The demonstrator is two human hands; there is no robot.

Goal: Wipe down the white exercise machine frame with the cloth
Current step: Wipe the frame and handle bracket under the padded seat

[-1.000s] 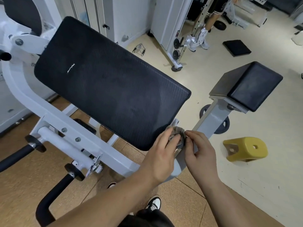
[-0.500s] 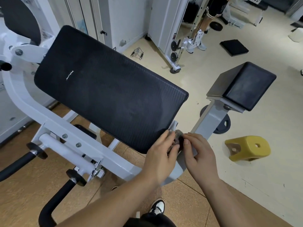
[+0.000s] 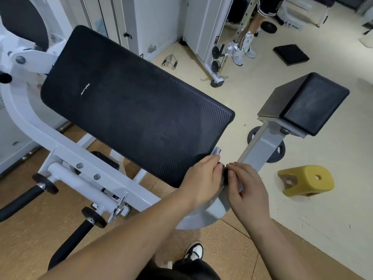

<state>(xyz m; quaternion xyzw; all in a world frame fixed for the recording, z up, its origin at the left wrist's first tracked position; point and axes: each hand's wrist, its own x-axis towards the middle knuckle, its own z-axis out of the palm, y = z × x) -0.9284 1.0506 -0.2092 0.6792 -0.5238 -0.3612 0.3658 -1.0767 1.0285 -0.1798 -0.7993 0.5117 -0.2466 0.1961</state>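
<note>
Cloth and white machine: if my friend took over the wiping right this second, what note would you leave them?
Left hand: fingers curled over the cloth, at the lower corner of the big black pad.
Right hand: fingertips pinch the same cloth from the other side.
Cloth: bunched between both hands and mostly hidden, right by the grey post.
Done: cannot tell, as no wipe marks show.
Left: probably the long white frame beam, which neither hand is near.
</note>
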